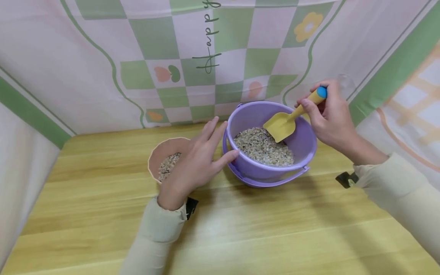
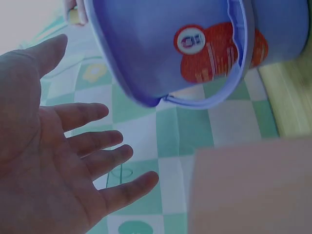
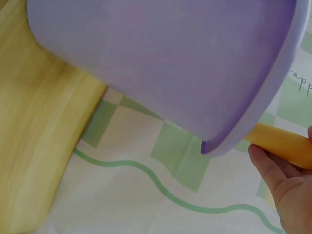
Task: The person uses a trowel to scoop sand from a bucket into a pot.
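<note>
A purple bucket [image 1: 304, 143] holds a layer of coarse, sand-like grains [image 1: 258, 147]. My right hand [image 1: 331, 118] grips the blue-tipped handle of a yellow toy shovel [image 1: 282, 126] over the bucket's right rim. The shovel blade slants down into the bucket, its tip right at the grains. Fingers spread, my left hand [image 1: 196, 160] hovers at the bucket's left side, its thumb near the rim. In the left wrist view, nothing lies in that palm [image 2: 53, 156]. Partly hidden behind my left hand is a pinkish bowl [image 1: 154, 156] with similar grains inside.
Both containers stand on a wood-grain table [image 1: 103, 214]. Behind them hangs a green-and-white checked cloth [image 1: 230, 34], close to the bucket's back. The bucket's purple handle [image 1: 264, 184] hangs down along its front. Light cloth also borders the table at left and right.
</note>
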`<act>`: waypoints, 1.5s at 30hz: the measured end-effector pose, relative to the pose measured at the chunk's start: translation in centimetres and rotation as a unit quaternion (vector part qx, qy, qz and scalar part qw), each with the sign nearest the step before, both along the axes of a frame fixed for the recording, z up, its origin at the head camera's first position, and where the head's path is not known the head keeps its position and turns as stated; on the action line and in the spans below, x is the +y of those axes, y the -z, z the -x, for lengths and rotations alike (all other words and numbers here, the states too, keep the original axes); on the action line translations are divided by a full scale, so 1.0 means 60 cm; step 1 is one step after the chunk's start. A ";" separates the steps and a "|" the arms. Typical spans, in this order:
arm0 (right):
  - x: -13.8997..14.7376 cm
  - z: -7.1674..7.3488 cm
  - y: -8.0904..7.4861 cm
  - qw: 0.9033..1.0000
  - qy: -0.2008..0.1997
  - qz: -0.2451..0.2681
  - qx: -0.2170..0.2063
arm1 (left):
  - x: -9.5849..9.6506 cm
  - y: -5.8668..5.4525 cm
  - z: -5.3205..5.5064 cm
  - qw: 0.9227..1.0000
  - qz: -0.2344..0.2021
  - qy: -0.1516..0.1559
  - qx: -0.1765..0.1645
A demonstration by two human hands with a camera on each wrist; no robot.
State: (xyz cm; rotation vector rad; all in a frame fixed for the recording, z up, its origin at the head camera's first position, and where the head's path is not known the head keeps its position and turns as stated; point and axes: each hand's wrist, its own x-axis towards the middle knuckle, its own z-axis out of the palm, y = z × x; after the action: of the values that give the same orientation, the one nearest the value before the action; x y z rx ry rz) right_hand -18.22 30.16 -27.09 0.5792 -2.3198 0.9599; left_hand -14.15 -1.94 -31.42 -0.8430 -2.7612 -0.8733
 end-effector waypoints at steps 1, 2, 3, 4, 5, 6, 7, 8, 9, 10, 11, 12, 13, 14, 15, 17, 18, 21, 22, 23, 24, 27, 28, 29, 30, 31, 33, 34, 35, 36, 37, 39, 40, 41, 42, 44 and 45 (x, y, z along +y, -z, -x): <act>0.000 0.000 0.000 1.000 -0.001 -0.008 0.004 | 0.004 0.001 0.001 1.000 0.004 0.000 0.005; 0.001 0.000 0.000 1.000 -0.003 -0.017 0.008 | 0.009 0.001 0.002 1.000 0.006 0.001 0.006; 0.001 0.001 0.000 1.000 -0.005 -0.027 0.012 | 0.014 0.002 0.003 1.000 0.007 0.003 0.004; 0.002 0.001 0.000 0.999 -0.008 -0.037 0.016 | 0.018 0.002 0.004 1.000 0.010 0.003 0.001; 0.003 0.002 0.000 0.999 -0.011 -0.046 0.021 | 0.023 0.003 0.004 1.000 0.013 0.003 -0.003; 0.004 0.002 0.001 0.998 -0.016 -0.056 0.027 | 0.027 0.003 0.005 1.000 0.016 0.001 -0.006; 0.005 0.003 0.002 0.997 -0.020 -0.068 0.034 | 0.032 0.004 0.006 1.000 0.018 0.001 -0.011; 0.006 0.004 0.002 0.996 -0.023 -0.077 0.041 | 0.036 0.005 0.008 1.000 0.019 0.003 -0.013; 0.006 0.005 0.003 0.995 -0.028 -0.085 0.048 | 0.040 0.006 0.009 1.000 0.021 0.004 -0.014; 0.006 0.006 0.004 0.994 -0.032 -0.092 0.053 | 0.044 0.008 0.010 1.000 0.024 0.003 -0.014; 0.007 0.006 0.005 0.993 -0.036 -0.097 0.058 | 0.047 0.010 0.012 1.000 0.027 0.003 -0.013; 0.006 0.007 0.005 0.992 -0.040 -0.102 0.060 | 0.050 0.012 0.013 1.000 0.029 0.003 -0.012; 0.006 0.007 0.005 0.992 -0.043 -0.105 0.060 | 0.052 0.014 0.014 0.999 0.033 0.003 -0.008; 0.006 0.006 0.005 0.992 -0.047 -0.105 0.059 | 0.054 0.016 0.015 0.999 0.037 0.003 -0.005; 0.006 0.006 0.005 0.991 -0.052 -0.107 0.058 | 0.055 0.017 0.015 0.999 0.043 0.000 -0.002; 0.006 0.006 0.004 0.990 -0.060 -0.117 0.055 | 0.057 0.020 0.015 0.999 0.051 -0.005 0.004; 0.006 0.006 0.004 0.989 -0.063 -0.119 0.056 | 0.058 0.021 0.016 0.998 0.055 -0.007 0.008; 0.007 0.006 0.003 0.987 -0.069 -0.132 0.061 | 0.061 0.023 0.016 0.998 0.065 -0.014 0.019; 0.007 0.006 0.003 0.986 -0.069 -0.135 0.062 | 0.062 0.023 0.016 0.997 0.066 -0.014 0.024; 0.007 0.007 0.003 0.986 -0.069 -0.139 0.063 | 0.062 0.024 0.017 0.997 0.068 -0.015 0.030; 0.008 0.007 0.003 0.985 -0.070 -0.142 0.063 | 0.063 0.024 0.017 0.997 0.069 -0.015 0.033; 0.009 0.009 0.003 0.983 -0.074 -0.153 0.062 | 0.063 0.024 0.018 0.997 0.068 -0.013 0.038; 0.009 0.010 0.003 0.983 -0.076 -0.157 0.062 | 0.063 0.024 0.019 0.997 0.068 -0.012 0.039; 0.010 0.010 0.003 0.982 -0.077 -0.161 0.061 | 0.063 0.023 0.019 0.997 0.068 -0.012 0.040; 0.010 0.011 0.003 0.982 -0.078 -0.160 0.062 | 0.063 0.023 0.020 0.997 0.068 -0.011 0.041; 0.010 0.012 0.004 0.982 -0.077 -0.160 0.063 | 0.063 0.022 0.020 0.997 0.067 -0.011 0.044; 0.010 0.013 0.007 0.983 -0.076 -0.160 0.057 | 0.063 0.022 0.021 0.997 0.066 -0.009 0.047; 0.010 0.014 0.009 0.983 -0.076 -0.159 0.053 | 0.063 0.022 0.021 0.997 0.066 -0.008 0.049; 0.010 0.015 0.011 0.983 -0.076 -0.159 0.049 | 0.063 0.023 0.020 0.997 0.065 -0.008 0.049; 0.010 0.016 0.013 0.983 -0.077 -0.158 0.046 | 0.063 0.023 0.020 0.997 0.064 -0.006 0.049; 0.011 0.017 0.015 0.984 -0.077 -0.156 0.043 | 0.063 0.024 0.020 0.997 0.064 -0.005 0.048; 0.012 0.019 0.019 0.985 -0.075 -0.149 0.045 | 0.063 0.024 0.019 0.997 0.061 -0.003 0.049; 0.013 0.020 0.020 0.986 -0.074 -0.143 0.047 | 0.063 0.024 0.019 0.997 0.062 -0.003 0.050; 0.014 0.020 0.021 0.987 -0.072 -0.138 0.048 | 0.063 0.024 0.019 0.997 0.062 -0.003 0.052; 0.014 0.021 0.022 0.987 -0.071 -0.135 0.050 | 0.063 0.024 0.020 0.997 0.061 -0.002 0.053; 0.014 0.021 0.023 0.988 -0.066 -0.126 0.053 | 0.063 0.023 0.020 0.997 0.059 -0.002 0.054; 0.014 0.021 0.024 0.989 -0.065 -0.122 0.053 | 0.063 0.023 0.020 0.997 0.058 -0.002 0.055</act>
State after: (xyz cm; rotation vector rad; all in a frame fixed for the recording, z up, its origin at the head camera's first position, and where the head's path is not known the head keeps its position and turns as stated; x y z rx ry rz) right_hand -19.47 31.00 -28.53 0.8678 -2.3415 0.6861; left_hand -15.36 1.84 -32.82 -0.8752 -2.7390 -0.6493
